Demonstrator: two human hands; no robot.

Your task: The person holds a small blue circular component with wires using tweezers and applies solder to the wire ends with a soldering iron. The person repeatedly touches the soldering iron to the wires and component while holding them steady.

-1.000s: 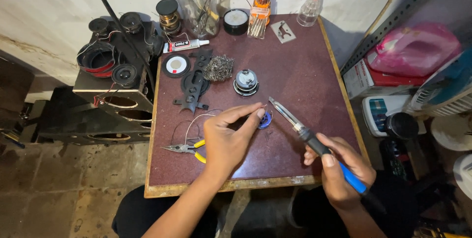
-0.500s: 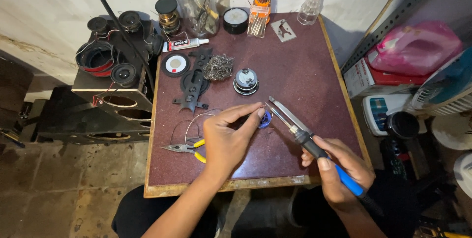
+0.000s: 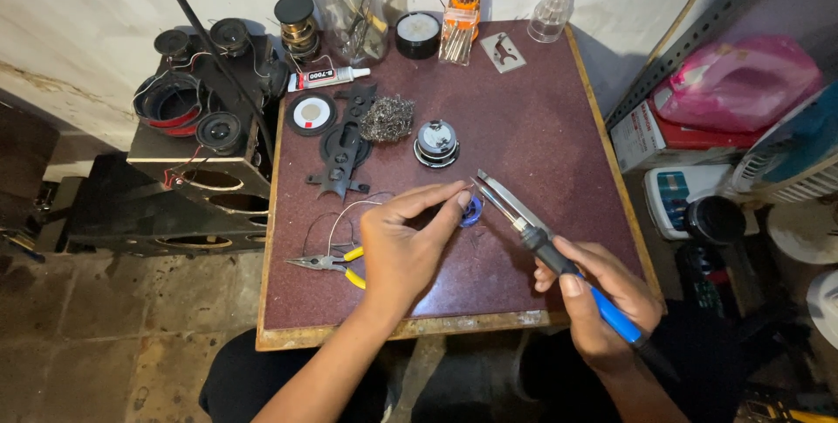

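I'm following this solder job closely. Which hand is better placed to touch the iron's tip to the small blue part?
Right. The right hand grips the soldering iron, its tip beside the small blue part. The left hand pinches something at that part.

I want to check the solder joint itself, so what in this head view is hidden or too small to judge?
- The small blue part: mostly covered by the left hand.
- What the left fingertips pinch: too small to tell.
- The soldering iron tip's contact with the part: too fine to resolve.
- The iron's cord: cut off behind the right hand.
- The table's near edge: partly hidden by both forearms.
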